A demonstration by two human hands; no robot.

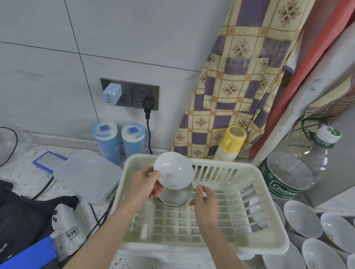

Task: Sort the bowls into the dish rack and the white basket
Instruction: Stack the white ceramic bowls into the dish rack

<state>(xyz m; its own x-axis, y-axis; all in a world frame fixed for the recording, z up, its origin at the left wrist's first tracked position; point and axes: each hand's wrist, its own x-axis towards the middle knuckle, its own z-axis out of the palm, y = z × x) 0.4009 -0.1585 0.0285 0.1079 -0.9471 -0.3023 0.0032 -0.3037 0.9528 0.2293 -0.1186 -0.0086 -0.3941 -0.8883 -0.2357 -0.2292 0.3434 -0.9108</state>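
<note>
- My left hand point(147, 184) pinches a white bowl point(173, 170) by its rim, tilted, over the basket's point(271, 201) far-left corner.
- Directly under it: a steel bowl point(176, 195), upside down on the basket floor.
- Right hand point(205, 199) hovers just right of the steel bowl, fingers loose, holding nothing; it's nearer.
- Count: 2 bowls at the basket, approx. 8 more on the counter point(165, 265) to the right.

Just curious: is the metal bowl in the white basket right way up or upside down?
Upside down. The metal bowl shows its rounded outside upward, its rim down on the white basket floor, under the white bowl.
</note>
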